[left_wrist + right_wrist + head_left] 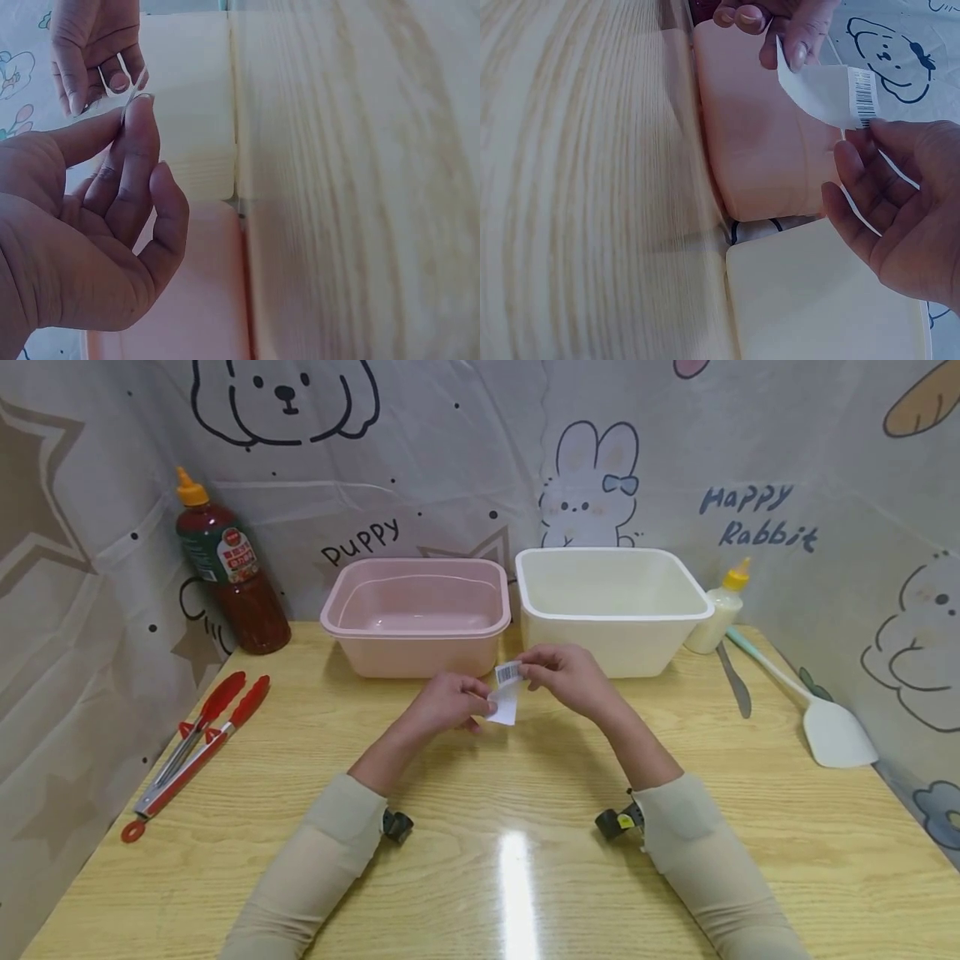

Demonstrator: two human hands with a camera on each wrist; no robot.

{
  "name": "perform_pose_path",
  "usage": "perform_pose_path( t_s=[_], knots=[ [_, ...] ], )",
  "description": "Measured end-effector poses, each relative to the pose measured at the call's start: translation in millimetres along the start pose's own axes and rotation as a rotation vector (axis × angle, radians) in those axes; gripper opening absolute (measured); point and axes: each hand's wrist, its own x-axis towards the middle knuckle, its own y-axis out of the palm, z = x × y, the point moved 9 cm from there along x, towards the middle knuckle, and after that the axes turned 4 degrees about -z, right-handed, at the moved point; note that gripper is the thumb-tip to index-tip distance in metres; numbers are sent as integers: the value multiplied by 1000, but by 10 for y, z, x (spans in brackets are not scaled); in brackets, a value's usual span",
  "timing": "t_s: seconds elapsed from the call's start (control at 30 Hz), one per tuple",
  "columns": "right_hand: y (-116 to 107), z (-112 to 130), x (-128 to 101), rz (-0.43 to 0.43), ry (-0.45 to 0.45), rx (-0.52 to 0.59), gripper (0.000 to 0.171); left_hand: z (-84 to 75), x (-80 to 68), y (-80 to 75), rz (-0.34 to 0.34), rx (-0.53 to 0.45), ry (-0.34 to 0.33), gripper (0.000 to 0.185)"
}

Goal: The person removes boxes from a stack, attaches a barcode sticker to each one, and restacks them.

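A small white paper label with a barcode [507, 673] is stretched between my two hands, over the table in front of the bins. My left hand [450, 700] pinches its lower white end between thumb and forefinger. At the barcode end, the thumb and fingertips of my right hand [567, 675] grip the edge. In the right wrist view the label [821, 94] bends in a curve, its barcode strip folded at an angle to the blank part. Seen from the left wrist, the label shows nearly edge-on above the left fingertips [141, 112].
Behind the hands stand a pink bin [420, 656] and a cream bin [600, 647]. On the left are a red sauce bottle [258, 610] and red-handled tongs [198, 752]. At right stand a yellow-capped bottle [722, 614], a knife [735, 685] and a white spatula [836, 731].
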Motion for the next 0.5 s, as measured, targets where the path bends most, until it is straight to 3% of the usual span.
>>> perform_pose_path(
  t_s=[0.23,0.4,0.5],
  knots=[
    [-44,-1,26,-34,-2,14,24,21,-19,31,50,58,-13,22],
    [-38,-4,25,-28,4,24,24,51,-51,148,175,169,-3,24],
    [-38,3,23,-26,6,30,25,62,-74,217,238,188,-2,25]
  ],
)
